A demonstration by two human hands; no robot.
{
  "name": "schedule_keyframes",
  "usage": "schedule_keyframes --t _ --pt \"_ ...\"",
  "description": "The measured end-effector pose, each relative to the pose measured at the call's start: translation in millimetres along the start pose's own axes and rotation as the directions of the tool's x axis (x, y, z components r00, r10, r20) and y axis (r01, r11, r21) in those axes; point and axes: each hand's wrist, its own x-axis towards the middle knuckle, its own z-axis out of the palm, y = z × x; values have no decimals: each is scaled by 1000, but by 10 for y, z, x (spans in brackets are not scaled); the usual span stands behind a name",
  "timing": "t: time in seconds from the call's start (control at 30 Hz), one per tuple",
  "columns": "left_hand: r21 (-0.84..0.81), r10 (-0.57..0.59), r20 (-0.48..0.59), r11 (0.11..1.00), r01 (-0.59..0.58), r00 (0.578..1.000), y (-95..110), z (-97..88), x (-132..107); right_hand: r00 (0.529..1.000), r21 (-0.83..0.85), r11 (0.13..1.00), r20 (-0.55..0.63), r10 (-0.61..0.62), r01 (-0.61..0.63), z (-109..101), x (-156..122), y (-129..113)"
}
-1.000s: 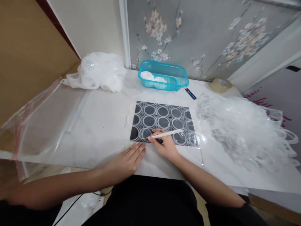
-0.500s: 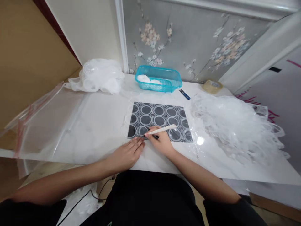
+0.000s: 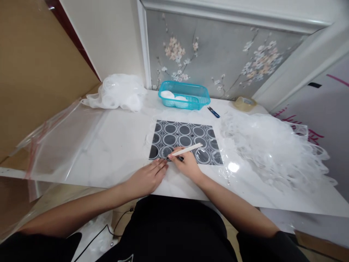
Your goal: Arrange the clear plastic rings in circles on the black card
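A dark sheet (image 3: 184,130) with rows of pale rings lies on the white table, with some shiny clear material over part of it. My left hand (image 3: 148,177) rests flat at the sheet's near edge, fingers stretched out and fingertips touching it. Over the near middle of the sheet, my right hand (image 3: 187,164) is closed on a slim white pen-like tool (image 3: 188,149), whose light end slants up to the right. The tool's tip points down beside my left fingertips; its exact shape is too small to make out.
At the back stands a blue plastic basket (image 3: 184,95) holding white round pieces. Thread snips (image 3: 213,112) and a tape roll (image 3: 245,103) lie to its right. Sheer white material is heaped at right (image 3: 269,145) and bunched at back left (image 3: 117,92). Clear plastic bags (image 3: 60,142) cover the left side.
The view has tilted slightly, so the whole scene sits a little differently. Both hands and the tool stay almost in the same place on the sheet.
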Motion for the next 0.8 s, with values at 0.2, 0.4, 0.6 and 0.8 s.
schedule_keyframes --t 0.2,0.4,0.6,0.8 --pt "-20 36 11 999 -36 999 -11 -56 55 951 -361 885 203 -232 293 34 -134 -38" --pt "-123 -60 -14 991 58 998 -25 -100 65 951 -600 762 -8 -308 242 -307 221 -20" --pt "-172 -57 -69 984 45 996 -44 -130 103 962 -386 920 -271 -46 -65 -630 81 -26" --pt "-156 180 -38 971 -183 983 -13 -109 391 989 -142 985 -123 82 -100 -403 -360 147"
